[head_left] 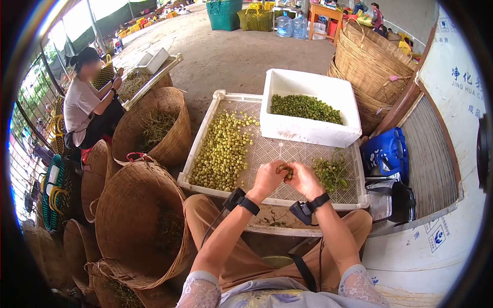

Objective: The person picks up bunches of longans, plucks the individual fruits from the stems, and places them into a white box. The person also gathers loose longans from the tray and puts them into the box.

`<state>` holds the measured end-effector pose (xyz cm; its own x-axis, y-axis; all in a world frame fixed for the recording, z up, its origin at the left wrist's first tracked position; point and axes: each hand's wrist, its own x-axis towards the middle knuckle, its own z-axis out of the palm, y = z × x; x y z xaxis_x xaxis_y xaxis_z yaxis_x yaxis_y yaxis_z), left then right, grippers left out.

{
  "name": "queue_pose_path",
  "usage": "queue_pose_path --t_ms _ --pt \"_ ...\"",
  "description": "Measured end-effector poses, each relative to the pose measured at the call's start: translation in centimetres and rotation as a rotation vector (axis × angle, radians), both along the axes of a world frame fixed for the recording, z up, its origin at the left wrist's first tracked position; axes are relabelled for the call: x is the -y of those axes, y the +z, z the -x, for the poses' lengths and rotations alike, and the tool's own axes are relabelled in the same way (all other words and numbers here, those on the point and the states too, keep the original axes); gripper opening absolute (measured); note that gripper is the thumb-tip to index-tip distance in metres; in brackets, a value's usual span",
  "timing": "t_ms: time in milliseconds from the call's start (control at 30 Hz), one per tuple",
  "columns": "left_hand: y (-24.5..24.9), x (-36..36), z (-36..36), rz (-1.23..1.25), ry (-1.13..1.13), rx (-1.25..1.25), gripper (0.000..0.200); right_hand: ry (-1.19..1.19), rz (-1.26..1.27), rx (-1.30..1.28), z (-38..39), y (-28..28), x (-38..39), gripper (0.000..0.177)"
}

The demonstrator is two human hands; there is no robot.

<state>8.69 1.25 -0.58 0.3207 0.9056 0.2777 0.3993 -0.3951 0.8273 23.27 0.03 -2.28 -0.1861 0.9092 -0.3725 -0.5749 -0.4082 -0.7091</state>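
Observation:
My left hand (268,179) and my right hand (303,180) meet above the front of a white perforated tray (272,154). Their fingers are curled together around a small cluster of green fruit (286,172), partly hidden by the fingers. Round yellow-green fruit (218,154) lies spread over the tray's left side. Leafy green sprigs (331,173) sit at the right, close to my right hand. A white foam box (310,132) rests on the tray's back right part, with smaller, darker green fruit (306,108) inside.
Woven baskets (138,220) stand at my left, one holding stems (159,128). A seated person (87,100) works beside another tray at the back left. Tall stacked baskets (370,66), a blue bag (386,154) and a white panel (436,262) are on the right.

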Motion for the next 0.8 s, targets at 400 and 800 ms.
queue_pose_path --t_ms 400,800 --pt "-1.1 -1.5 0.4 0.049 -0.026 0.121 0.013 0.055 0.045 -0.055 0.0 0.4 0.3 0.025" --pt "1.0 -1.3 1.3 0.552 -0.206 0.415 0.024 0.017 -0.016 0.016 -0.1 1.0 0.7 0.018"
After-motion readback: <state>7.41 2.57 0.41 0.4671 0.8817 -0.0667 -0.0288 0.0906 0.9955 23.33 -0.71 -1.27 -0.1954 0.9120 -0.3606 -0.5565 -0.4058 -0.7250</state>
